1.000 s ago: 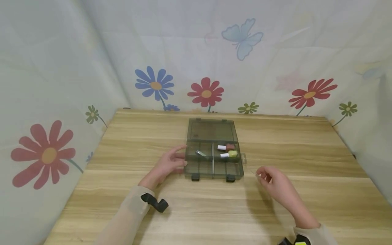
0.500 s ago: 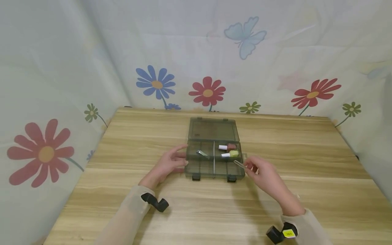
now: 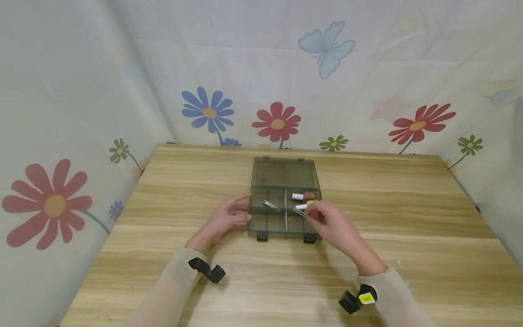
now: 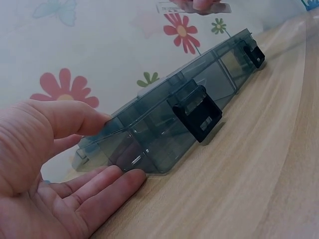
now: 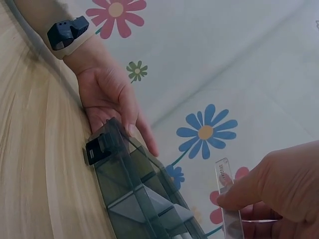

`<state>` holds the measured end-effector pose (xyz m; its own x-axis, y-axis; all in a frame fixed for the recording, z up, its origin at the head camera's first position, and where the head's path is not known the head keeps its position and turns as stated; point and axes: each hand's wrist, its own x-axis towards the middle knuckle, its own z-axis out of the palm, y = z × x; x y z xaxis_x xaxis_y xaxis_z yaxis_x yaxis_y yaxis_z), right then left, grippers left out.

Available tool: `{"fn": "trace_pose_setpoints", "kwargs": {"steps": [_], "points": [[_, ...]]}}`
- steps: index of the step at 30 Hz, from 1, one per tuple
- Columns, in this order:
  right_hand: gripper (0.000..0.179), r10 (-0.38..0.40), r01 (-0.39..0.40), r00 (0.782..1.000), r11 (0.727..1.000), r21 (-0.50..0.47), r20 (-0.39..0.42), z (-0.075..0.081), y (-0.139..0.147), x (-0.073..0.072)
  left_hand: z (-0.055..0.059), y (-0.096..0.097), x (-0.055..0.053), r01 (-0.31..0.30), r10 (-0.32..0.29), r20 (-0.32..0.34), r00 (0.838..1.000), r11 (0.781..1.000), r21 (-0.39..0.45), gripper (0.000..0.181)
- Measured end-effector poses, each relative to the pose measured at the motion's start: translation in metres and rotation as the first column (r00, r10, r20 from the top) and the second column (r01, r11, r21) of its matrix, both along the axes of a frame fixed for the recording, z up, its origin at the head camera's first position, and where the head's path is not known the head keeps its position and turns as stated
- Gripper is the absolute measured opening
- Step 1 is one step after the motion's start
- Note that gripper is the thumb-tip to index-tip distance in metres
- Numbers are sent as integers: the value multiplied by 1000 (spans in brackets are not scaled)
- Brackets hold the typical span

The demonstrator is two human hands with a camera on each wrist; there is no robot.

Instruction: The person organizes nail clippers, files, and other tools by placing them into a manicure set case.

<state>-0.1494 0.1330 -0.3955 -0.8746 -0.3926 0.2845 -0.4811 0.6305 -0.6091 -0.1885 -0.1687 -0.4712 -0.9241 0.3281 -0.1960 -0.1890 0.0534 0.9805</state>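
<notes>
A smoky translucent divided box [image 3: 265,225] lies on the table with its lid raised back. My left hand [image 3: 224,220] rests against its left end; in the left wrist view the thumb touches the upper edge and the extended fingers [image 4: 107,191] lie along the side wall. Over the right half, my right hand [image 3: 335,229] pinches a clear, flat nail file [image 5: 223,172] with printed lettering, held above the rim. Nail clippers [image 3: 269,205] lie in the back left compartment. At the back right are a red nail polish bottle [image 3: 308,196] and a yellow-green one [image 3: 300,207], partly hidden by my hand.
The wooden table [image 3: 196,172] ends at a flower-printed cloth backdrop [image 3: 237,68]. Two black latches [image 4: 197,112] stick out from the box's front. A pale divider [image 3: 286,218] splits the compartments. Small clear bits [image 3: 399,262] lie on the table near my right sleeve.
My right hand has moved left with the nail file, from beside the box to over its right compartments. The left hand has stayed against the box.
</notes>
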Motion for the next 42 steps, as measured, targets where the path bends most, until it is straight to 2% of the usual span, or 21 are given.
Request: {"fn": "trace_pose_setpoints", "kwargs": {"steps": [3, 10, 16, 25, 36, 42], "points": [[16, 17, -16, 1000, 1000, -11, 13, 1, -5, -3, 0, 0, 1, 1, -1, 3, 1000, 1000, 2, 64], [19, 71, -73, 997, 996, -47, -36, -1, -17, -11, -1, 0, 1, 4, -4, 4, 1000, 1000, 7, 64], [19, 82, -83, 996, 996, -34, -48, -2, -26, -14, -1, 1, 1, 9, -9, 2, 1000, 1000, 5, 64], [16, 138, -136, 990, 990, -35, 36, -7, -46, -14, 0, 1, 2, 9, -9, -7, 1000, 1000, 12, 64], [15, 157, -156, 987, 988, -11, 30, -16, -65, -19, 1, 0, 3, 10, -10, -8, 1000, 1000, 22, 64], [13, 193, -194, 981, 979, 55, 35, -19, -72, -20, 1, 1, 3, 3, -3, -3, 1000, 1000, 24, 63]]}}
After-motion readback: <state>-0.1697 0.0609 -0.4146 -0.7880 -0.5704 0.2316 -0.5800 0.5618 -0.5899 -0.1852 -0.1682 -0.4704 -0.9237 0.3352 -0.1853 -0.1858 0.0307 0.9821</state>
